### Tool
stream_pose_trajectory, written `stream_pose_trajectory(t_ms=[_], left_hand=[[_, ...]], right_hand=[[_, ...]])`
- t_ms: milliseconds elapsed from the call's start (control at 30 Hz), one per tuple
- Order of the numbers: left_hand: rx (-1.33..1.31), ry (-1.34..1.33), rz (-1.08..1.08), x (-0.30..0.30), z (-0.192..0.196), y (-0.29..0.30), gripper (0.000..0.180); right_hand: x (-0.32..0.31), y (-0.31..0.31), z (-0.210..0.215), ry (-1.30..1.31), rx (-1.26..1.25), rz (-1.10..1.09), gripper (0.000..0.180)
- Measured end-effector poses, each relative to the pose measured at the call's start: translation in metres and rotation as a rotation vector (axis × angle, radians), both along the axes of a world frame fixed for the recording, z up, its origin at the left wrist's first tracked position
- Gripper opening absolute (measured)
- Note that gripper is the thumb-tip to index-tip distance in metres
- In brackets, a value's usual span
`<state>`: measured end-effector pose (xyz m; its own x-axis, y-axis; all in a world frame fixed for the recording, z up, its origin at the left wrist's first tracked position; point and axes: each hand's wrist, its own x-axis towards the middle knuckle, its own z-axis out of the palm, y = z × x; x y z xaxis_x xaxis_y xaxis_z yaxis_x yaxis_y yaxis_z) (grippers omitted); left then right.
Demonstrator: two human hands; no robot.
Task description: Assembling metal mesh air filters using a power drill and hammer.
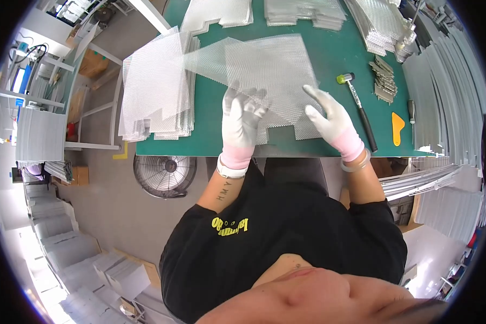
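Observation:
A thin silvery mesh sheet (213, 58) slants across another mesh sheet (294, 51) with a notched near edge, on the green table in front of me. My left hand (240, 121), in a white glove with a pink cuff, is at the sheets' left side. Its fingers are bent around the slanted sheet, and the fingertips show dimly through the mesh. To the right, my right hand (332, 121), gloved alike, has thumb and fingers spread beside the sheets' right edge, holding nothing. A stack of mesh sheets (154, 86) lies left of my left hand.
More mesh stacks (216, 13) line the table's far side. Right of my hands lie a hammer (357, 102), small metal strips (383, 79), an orange scraper (397, 128) and a screwdriver (412, 112). Grey panels (443, 81) stand along the right; a floor fan (166, 175) sits below the near edge.

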<state>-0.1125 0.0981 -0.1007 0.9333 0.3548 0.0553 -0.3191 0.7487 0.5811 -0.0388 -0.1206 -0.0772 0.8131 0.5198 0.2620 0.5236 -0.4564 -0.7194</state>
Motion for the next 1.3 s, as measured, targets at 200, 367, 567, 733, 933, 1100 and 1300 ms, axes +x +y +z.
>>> stream_pose_trajectory(t_ms=[200, 367, 567, 733, 933, 1100, 1300], left_hand=[[0.317, 0.266, 0.184, 0.004, 0.012, 0.005, 0.068], [0.239, 0.250, 0.241, -0.002, 0.003, 0.023, 0.063], [0.955, 0.208, 0.496, -0.007, -0.043, 0.056, 0.031], [1.487, 0.078, 0.709, -0.010, -0.039, 0.075, 0.024], [0.611, 0.108, 0.152, -0.026, 0.006, 0.066, 0.045], [0.564, 0.180, -0.029, -0.024, 0.015, 0.040, 0.055], [1.436, 0.361, 0.205, -0.015, -0.012, 0.058, 0.071]], right_hand=[[0.009, -0.005, -0.011, 0.128, 0.293, -0.161, 0.033], [0.009, -0.025, -0.053, -0.045, -0.150, -0.270, 0.046], [-0.005, -0.015, -0.055, -0.111, -0.187, -0.213, 0.051], [-0.002, -0.025, -0.053, -0.170, -0.109, -0.230, 0.041], [0.017, -0.051, -0.024, 0.693, 0.944, -0.005, 0.061], [0.004, -0.044, 0.005, 0.573, 0.578, 0.037, 0.077], [0.041, -0.103, 0.012, 0.257, 0.768, -0.526, 0.063]])
